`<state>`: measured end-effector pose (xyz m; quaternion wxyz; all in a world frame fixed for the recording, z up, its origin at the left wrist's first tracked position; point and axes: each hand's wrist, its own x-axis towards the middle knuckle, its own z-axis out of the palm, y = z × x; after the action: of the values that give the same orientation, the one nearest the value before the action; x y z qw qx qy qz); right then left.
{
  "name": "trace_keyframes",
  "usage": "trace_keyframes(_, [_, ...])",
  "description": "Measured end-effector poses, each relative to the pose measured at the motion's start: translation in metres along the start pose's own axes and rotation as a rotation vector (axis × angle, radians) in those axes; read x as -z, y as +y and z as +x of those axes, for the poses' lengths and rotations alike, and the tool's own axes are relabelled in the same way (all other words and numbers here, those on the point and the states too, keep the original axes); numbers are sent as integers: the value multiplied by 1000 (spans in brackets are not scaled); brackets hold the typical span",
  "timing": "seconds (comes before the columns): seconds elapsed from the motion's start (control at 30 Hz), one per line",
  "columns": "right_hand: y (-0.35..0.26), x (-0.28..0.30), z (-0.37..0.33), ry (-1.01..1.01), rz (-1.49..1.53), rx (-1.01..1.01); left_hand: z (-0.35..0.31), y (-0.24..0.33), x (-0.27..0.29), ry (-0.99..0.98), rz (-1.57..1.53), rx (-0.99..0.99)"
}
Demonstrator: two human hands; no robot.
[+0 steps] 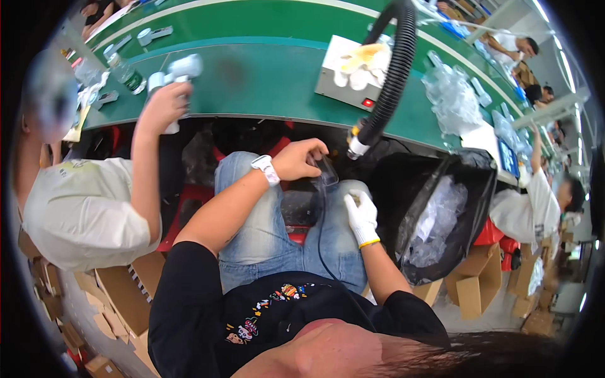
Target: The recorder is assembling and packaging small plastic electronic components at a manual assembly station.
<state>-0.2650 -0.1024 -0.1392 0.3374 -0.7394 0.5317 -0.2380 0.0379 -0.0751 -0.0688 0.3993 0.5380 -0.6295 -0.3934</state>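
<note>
My left hand [299, 161], bare with a white watch at the wrist, is raised over my lap. Its thumb and fingers close on the edge of a dark, glossy, partly see-through object [326, 174], whose exact kind I cannot make out. From that object a thin black cable [320, 236] hangs down between my thighs toward my shirt. My right hand [362, 218] wears a white glove with a yellow cuff. It is over my right thigh, holding nothing, with its fingers loosely bent and apart.
A green workbench [252, 82] spans the front. On it stand a metal box [345, 79] with gloves on top and clear plastic bags [450, 94]. A black ribbed hose [397, 69] hangs ahead. At right sits a black bag [403, 233]; at left a co-worker [88, 214] handles a light-blue device.
</note>
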Motion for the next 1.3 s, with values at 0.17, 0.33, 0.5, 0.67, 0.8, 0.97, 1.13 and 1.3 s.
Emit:
trace_keyframes(0.17, [-22, 1, 13, -275, 958, -224, -1, 5, -3, -13, -382, 107])
trace_keyframes(0.33, [-53, 1, 23, -282, 857, 126, -3, 12, 0, 74, -409, 189])
trace_keyframes(0.5, [-79, -23, 34, -454, 1105, -37, -11, 7, 13, 264, -386, 312])
trace_keyframes(0.67, [-100, -70, 53, -245, 1484, -153, -27, 18, -23, 38, -624, 643])
trace_keyframes(0.8, [-100, -59, 56, -280, 1287, -8, -51, 44, -10, 129, -19, 480])
trace_keyframes(0.97, [-90, -22, 40, -419, 923, 144, -64, 29, 166, 1206, 858, 100])
trace_keyframes(1.13, [-92, 2, 29, -562, 1540, -175, -89, -48, 293, 1602, 906, 541])
trace_keyframes(1.3, [-114, -7, 45, -538, 1130, -198, -92, -40, 289, 1635, 591, 508])
